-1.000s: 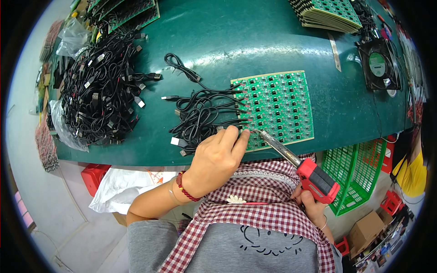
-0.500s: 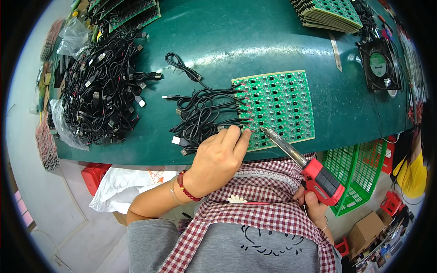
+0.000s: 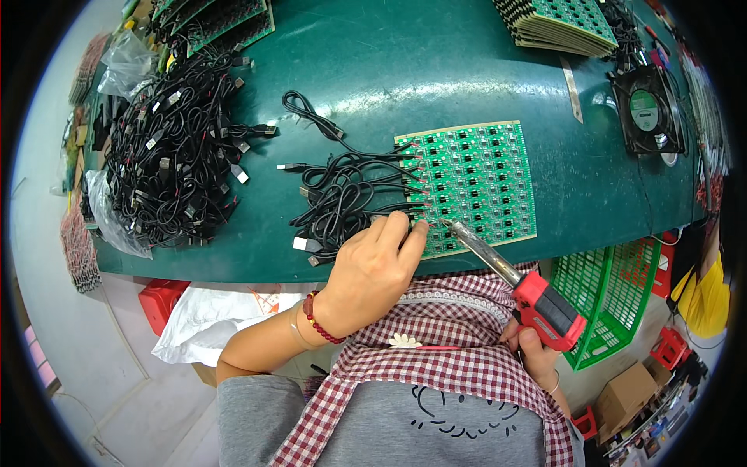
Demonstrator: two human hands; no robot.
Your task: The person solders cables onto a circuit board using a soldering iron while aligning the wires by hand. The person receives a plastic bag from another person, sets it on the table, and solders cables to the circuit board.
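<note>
Your left hand (image 3: pixel 373 272) stays pinching a black cable's wire ends at the green circuit panel (image 3: pixel 475 183), 7 o'clock edge. Your right hand (image 3: pixel 537 350), clamped on the red soldering iron (image 3: pixel 545 307), has edged its tip toward that joint.

The dark green workbench (image 3: pixel 405 70) bears a green circuit-board panel (image 3: pixel 478 183) at centre, tangled black cables (image 3: pixel 167 148) at nine o'clock, stacked boards (image 3: pixel 560 23) and a fan (image 3: pixel 647 109) at one.

Single head-worn fisheye view, looking steeply down from above the person's chest onto the near edge of the green workbench (image 3: pixel 467 62). It sits close over the hands and the green circuit panel (image 3: pixel 475 183). Straight edges bow toward the dark circular rim.
</note>
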